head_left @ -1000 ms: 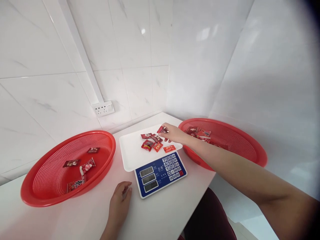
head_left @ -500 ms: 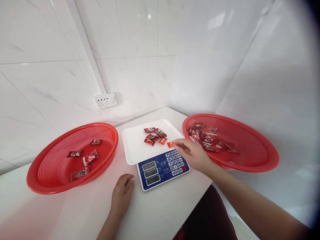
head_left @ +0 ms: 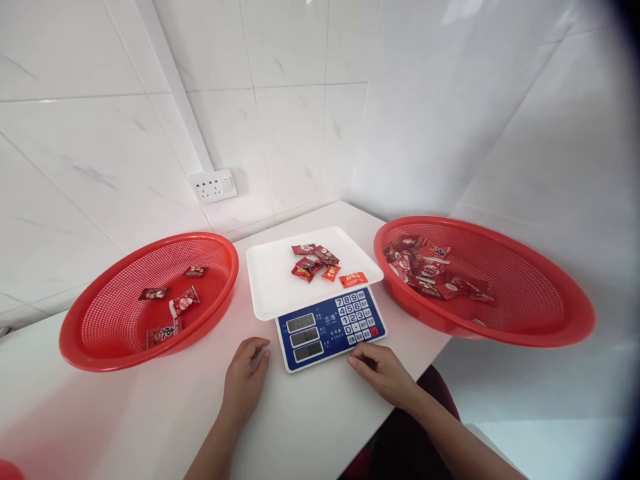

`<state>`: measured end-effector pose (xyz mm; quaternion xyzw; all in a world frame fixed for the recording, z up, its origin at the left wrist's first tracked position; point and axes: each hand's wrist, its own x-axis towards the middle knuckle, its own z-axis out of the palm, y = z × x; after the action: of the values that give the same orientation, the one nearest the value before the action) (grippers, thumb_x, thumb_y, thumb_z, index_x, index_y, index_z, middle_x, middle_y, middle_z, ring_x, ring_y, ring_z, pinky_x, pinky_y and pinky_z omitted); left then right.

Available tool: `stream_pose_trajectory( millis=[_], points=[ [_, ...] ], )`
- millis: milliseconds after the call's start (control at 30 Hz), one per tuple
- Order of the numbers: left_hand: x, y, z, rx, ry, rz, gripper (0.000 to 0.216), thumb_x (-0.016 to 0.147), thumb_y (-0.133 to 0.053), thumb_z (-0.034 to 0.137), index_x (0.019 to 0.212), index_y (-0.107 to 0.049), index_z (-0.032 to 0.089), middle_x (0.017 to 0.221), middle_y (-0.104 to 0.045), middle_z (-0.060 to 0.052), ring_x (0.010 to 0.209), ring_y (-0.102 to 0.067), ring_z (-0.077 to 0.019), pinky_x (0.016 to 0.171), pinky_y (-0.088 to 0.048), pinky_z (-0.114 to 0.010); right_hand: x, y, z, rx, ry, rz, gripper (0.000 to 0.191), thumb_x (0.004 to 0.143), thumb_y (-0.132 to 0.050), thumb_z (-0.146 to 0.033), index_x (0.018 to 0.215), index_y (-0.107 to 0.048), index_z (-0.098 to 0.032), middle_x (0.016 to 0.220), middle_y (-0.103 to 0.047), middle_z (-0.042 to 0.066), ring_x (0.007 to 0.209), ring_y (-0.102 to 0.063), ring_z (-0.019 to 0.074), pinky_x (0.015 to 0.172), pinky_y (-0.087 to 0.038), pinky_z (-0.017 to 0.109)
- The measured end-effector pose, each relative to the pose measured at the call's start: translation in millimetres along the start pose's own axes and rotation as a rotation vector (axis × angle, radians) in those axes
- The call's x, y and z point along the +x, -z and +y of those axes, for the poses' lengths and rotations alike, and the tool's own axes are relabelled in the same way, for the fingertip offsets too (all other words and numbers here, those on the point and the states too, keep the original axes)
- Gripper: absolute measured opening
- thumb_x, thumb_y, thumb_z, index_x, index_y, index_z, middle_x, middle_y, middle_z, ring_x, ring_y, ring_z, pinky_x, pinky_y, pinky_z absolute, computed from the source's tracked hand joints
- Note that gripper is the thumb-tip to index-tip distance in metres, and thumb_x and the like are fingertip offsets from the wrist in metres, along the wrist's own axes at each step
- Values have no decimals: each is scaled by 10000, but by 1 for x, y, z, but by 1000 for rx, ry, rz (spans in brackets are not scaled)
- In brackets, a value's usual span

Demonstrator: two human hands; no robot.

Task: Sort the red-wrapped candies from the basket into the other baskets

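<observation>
A blue digital scale (head_left: 332, 327) with a white tray (head_left: 273, 283) sits at the table's middle. Several red candy packets (head_left: 320, 263) lie on the tray. My left hand (head_left: 243, 381) rests flat on the white table just left of the scale's front, fingers loosely spread and holding nothing. My right hand (head_left: 383, 373) lies on the table at the scale's front right corner, fingers curled a little, nothing in it. A red basket (head_left: 100, 333) on the left holds several packets (head_left: 175, 303). Another red basket (head_left: 550, 313) on the right holds many packets (head_left: 430, 270).
White tiled walls meet in a corner behind the table. A wall socket (head_left: 214, 186) sits under a white cable duct. The right basket overhangs the table's right edge. The table's front edge runs close to my body.
My right hand let go of a packet over the tray, drew back across the keypad and came down on the table by the scale. The left hand stayed put.
</observation>
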<state>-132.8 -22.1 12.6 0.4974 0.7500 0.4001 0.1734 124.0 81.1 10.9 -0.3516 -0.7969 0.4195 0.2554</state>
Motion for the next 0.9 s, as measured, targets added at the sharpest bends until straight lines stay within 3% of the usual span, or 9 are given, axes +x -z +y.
stream_pose_trajectory(
  millis=[900],
  points=[
    [1, 0, 1, -44, 6, 23, 211, 767, -489, 341, 878, -628, 227, 969, -629, -44, 915, -602, -222, 828, -499, -366, 3, -2, -5, 8, -57, 1, 237, 816, -449, -342, 648, -517, -189, 609, -515, -12, 575, -464, 131, 530, -365, 229]
  ],
)
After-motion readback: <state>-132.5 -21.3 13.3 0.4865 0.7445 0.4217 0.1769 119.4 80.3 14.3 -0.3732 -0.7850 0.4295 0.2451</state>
